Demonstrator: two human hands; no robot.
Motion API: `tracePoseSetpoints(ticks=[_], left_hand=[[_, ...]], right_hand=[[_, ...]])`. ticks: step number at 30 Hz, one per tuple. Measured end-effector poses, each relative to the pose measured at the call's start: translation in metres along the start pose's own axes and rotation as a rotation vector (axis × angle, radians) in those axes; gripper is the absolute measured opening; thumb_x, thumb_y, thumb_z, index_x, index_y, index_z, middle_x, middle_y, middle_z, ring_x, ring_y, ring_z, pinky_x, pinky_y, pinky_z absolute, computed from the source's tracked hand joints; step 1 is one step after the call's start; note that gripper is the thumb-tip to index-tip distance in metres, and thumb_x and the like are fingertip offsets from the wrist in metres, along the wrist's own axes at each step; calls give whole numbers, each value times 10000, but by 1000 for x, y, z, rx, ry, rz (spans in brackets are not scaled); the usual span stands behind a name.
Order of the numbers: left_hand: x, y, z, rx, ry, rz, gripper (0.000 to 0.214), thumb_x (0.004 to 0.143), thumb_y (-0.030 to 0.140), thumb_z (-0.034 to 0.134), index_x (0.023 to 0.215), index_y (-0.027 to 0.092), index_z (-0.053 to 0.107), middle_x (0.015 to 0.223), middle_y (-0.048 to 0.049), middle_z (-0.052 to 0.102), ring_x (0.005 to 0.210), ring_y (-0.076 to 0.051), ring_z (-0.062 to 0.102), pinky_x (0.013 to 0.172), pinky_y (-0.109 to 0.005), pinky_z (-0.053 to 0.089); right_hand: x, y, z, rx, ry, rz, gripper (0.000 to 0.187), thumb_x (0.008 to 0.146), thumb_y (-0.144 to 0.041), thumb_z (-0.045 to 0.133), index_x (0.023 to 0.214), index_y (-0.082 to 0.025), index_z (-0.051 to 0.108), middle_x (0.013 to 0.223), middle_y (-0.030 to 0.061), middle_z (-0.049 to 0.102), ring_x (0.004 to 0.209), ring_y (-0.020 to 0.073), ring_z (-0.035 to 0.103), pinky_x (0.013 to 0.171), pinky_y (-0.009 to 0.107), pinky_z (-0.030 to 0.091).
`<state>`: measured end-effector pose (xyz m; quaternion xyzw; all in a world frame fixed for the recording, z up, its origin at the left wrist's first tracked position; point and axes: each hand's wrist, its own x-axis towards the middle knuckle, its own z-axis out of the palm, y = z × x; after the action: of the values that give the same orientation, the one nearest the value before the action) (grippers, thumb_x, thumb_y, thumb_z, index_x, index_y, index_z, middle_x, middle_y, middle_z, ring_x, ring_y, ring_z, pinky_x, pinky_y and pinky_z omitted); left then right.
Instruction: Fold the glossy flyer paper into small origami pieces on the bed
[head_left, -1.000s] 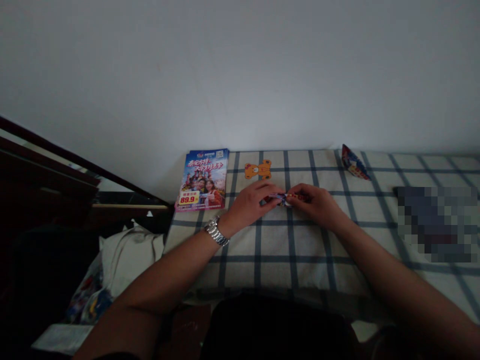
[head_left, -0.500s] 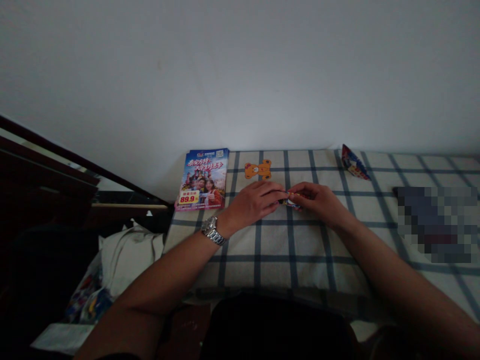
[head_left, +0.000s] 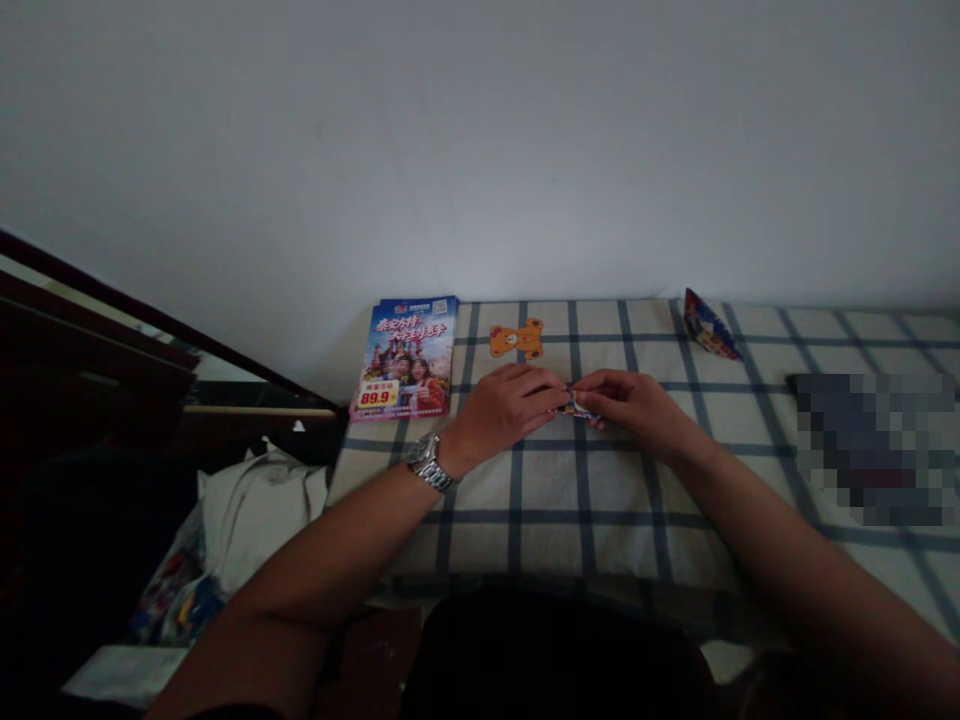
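My left hand (head_left: pixel 508 402) and my right hand (head_left: pixel 634 402) meet over the checked cloth (head_left: pixel 585 480) on the table. Between their fingertips they pinch a small folded piece of coloured paper (head_left: pixel 572 404), most of it hidden by the fingers. Both hands are closed on it and rest on the cloth. A metal watch (head_left: pixel 427 462) is on my left wrist.
A stack of colourful flyers (head_left: pixel 405 356) lies at the table's back left corner. An orange bear figure (head_left: pixel 516 339) is printed or laid on the cloth behind my hands. A folded paper shape (head_left: pixel 708 326) sits at the back right. A dark blurred object (head_left: pixel 874 448) lies to the right. Bags and cloth (head_left: pixel 247 510) lie left of the table.
The paper showed wider between my hands a second ago. My fingers have drawn closer together over it, and less of it shows now.
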<state>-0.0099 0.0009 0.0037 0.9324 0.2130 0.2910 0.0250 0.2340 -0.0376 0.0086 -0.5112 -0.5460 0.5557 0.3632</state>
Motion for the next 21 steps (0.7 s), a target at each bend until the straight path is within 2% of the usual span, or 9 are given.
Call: tracePoseSetpoints(ticks=[9, 16, 21], left_hand=[[1, 2, 1, -6, 5, -38, 92, 1018, 259, 692, 1094, 221, 729, 1088, -15, 758, 995, -172, 696, 895, -342, 546], [1, 1, 3, -84, 54, -85, 54, 1017, 252, 685, 1038, 212, 715, 1027, -6, 757, 961, -171, 699, 877, -329, 540], [0, -1, 5, -116, 48, -161, 40, 997, 219, 693, 1020, 191, 709, 1022, -23, 751, 960, -173, 702, 873, -321, 551]], right_hand=[[2, 2, 0, -99, 7, -102, 353, 865, -529, 790, 998, -202, 779, 866, 43, 778, 721, 181, 693, 685, 325, 576], [-1, 4, 1, -333, 85, -343, 293, 1027, -476, 616, 1085, -229, 761, 1023, 65, 801, 913, 232, 739, 801, 361, 597], [-4, 1, -1, -432, 56, -546, 295, 943, -421, 766, 1180, -249, 726, 1110, 78, 778, 991, 247, 746, 875, 381, 621]])
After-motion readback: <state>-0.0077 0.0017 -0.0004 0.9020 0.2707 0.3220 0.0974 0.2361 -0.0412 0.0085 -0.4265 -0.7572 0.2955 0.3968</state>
